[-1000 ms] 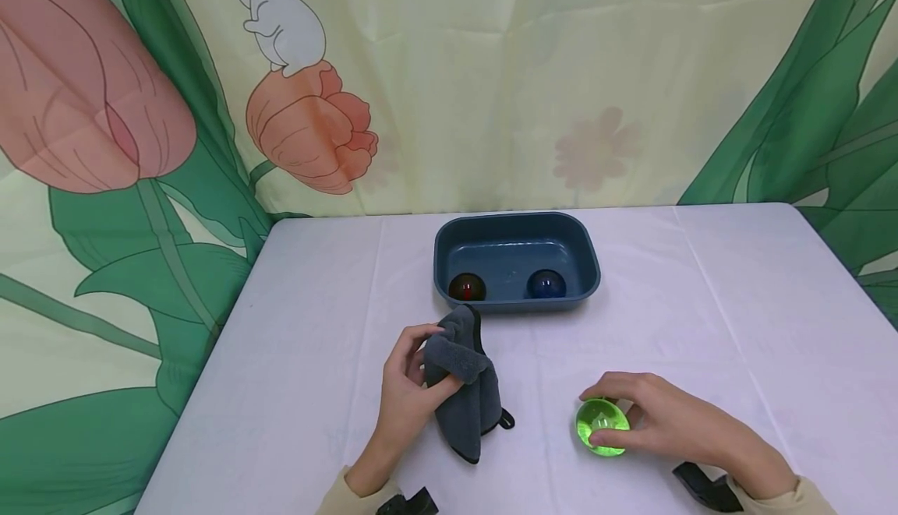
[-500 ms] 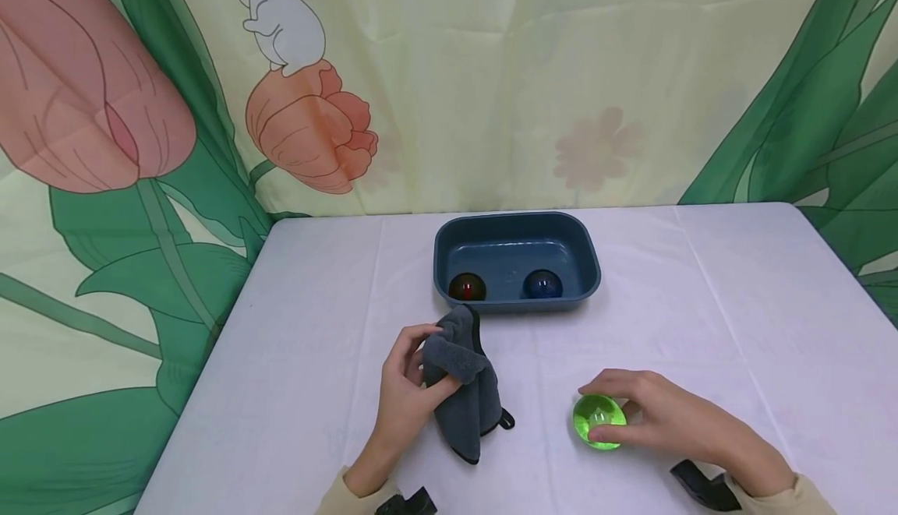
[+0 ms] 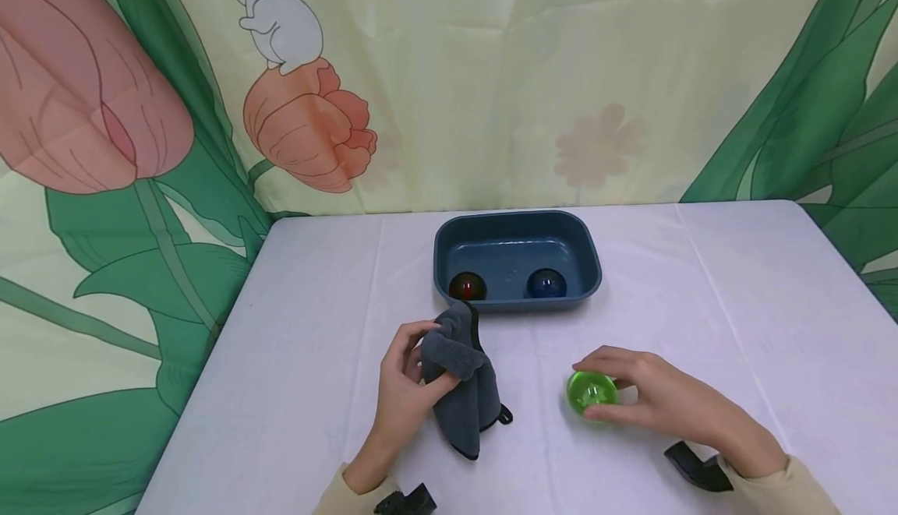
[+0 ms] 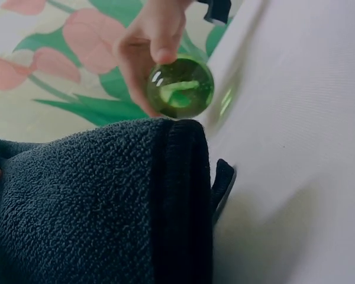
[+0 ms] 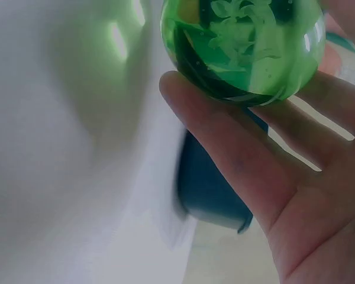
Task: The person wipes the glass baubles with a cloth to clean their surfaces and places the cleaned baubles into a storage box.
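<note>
My left hand (image 3: 403,398) grips a folded dark grey towel (image 3: 466,390) with black edging and a small hanging loop, in front of the tray. In the left wrist view the towel (image 4: 89,195) fills the lower left. On the right, my right hand (image 3: 652,394) pinches a clear green glass ball (image 3: 591,393) between thumb and fingers. The right wrist view shows the green ball (image 5: 242,53) up close, with a pale leafy figure inside. Its green glow falls on the white cloth beneath, and the ball is held just above it.
A dark blue tray (image 3: 517,236) stands at the table's back, past the towel. Inside it lie a dark red ball (image 3: 467,287) at the left and a dark blue ball (image 3: 546,283) at the right. A printed curtain (image 3: 456,94) hangs behind the white-covered table (image 3: 309,305).
My right hand has moved the green ball slightly away from me and to the left. My left hand and the towel stay almost still. The blue ball shifted a little left and back.
</note>
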The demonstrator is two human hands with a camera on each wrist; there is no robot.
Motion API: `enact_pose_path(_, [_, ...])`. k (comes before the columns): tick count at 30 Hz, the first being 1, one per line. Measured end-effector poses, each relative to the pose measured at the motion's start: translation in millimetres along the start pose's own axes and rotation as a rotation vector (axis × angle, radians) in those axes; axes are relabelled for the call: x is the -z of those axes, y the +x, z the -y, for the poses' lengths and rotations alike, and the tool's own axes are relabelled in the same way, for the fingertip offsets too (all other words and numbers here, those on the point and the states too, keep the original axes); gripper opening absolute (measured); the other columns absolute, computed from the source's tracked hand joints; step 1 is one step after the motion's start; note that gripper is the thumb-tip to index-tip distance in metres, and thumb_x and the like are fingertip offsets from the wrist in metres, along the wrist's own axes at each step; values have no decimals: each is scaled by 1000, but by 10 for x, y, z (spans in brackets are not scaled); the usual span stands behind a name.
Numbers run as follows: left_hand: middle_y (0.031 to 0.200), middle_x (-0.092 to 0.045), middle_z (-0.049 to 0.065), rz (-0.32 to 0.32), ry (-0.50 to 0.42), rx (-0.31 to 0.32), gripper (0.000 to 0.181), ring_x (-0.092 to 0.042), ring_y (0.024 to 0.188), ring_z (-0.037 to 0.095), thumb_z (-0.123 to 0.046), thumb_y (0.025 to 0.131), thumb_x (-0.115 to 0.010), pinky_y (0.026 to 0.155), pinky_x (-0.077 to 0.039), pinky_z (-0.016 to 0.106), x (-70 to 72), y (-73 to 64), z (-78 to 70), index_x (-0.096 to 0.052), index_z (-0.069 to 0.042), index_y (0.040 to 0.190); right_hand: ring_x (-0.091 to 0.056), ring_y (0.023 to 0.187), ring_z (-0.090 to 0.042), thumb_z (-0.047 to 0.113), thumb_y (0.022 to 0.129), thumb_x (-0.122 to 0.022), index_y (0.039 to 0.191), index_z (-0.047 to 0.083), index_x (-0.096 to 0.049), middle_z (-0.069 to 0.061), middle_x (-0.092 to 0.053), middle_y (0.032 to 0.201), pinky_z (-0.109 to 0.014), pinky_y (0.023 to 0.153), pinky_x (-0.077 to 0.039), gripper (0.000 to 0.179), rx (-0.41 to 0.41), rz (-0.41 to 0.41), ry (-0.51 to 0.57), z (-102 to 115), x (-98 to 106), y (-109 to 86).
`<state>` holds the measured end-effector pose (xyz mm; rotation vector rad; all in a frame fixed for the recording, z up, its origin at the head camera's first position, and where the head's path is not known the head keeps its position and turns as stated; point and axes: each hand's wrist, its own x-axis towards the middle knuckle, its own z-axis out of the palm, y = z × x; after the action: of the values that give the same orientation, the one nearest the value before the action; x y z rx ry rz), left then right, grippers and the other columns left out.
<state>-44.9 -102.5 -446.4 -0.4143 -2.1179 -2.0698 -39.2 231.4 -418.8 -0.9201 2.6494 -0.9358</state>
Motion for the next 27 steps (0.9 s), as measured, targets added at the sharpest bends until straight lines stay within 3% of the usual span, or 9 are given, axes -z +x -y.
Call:
enact_pose_path(15, [130,-53,17,59,-38,-55,54,-63,105,23,12,77,-75,94,-55,30,-110,136,-131,-54,-2,125,-62,97,-1,28,79,-84,120,16,-68,12,-66,115,-20,77,-56,46,104,-239,-4,99,119,195])
enact_pose_path(27, [131,-53,17,111,-63,-96,57,-62,108,24,12,76,-75,91,-57,32,-247,229,-209,-53,-2,126,-63,98,-3,24,79,-85,124,16,-66,9,-65,118,-26,78,-59,50,64,-346,72,275,147,432])
